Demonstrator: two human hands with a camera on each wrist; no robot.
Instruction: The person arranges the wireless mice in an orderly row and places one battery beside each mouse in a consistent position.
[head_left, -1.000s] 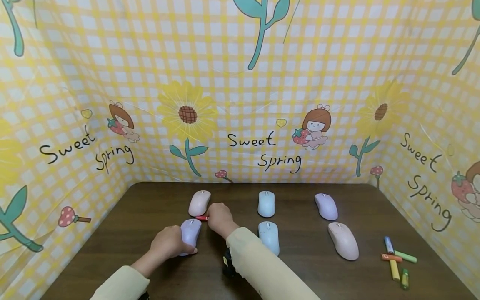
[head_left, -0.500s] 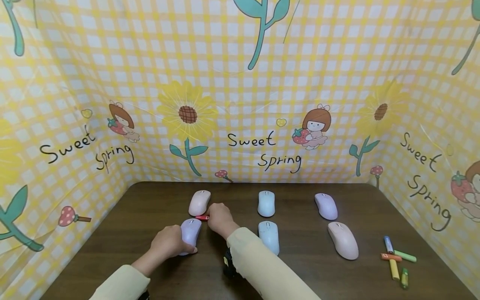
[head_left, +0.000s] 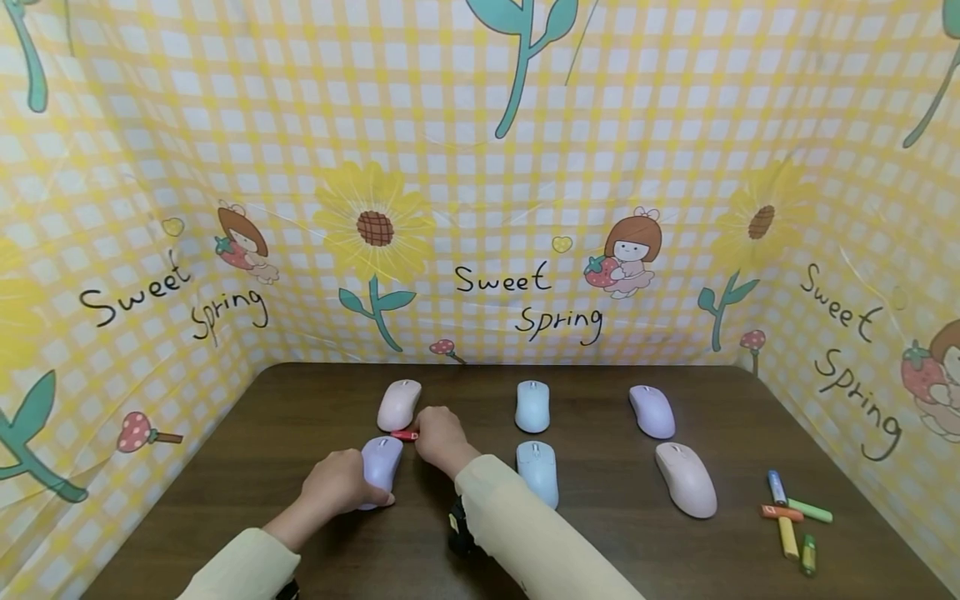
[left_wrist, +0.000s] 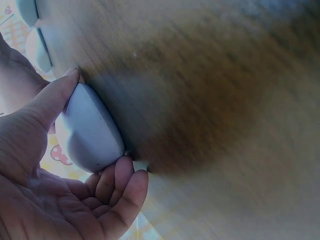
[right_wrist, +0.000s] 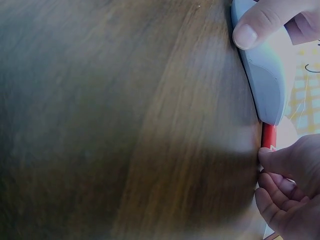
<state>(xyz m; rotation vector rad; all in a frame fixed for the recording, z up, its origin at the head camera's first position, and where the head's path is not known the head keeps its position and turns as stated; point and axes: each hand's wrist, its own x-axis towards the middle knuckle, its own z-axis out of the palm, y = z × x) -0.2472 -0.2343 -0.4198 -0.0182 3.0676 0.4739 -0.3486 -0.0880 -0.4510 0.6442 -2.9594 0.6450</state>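
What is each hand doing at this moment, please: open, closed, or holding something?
Left hand: holding the near-left purple mouse, thumb and fingers on its sides.
Right hand: pinching the small red stick.

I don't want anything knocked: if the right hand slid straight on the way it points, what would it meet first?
Probably the pale pink computer mouse in the back row, just beyond the right hand; the exact gap is hard to judge.

Checked cloth (head_left: 487, 183), lettered "Sweet Spring" three times: beyond and left of left grip (head_left: 335, 483); beyond right grip (head_left: 442, 437); well right of both. Red cylinder (head_left: 404, 436) at right grip: marking illegible.
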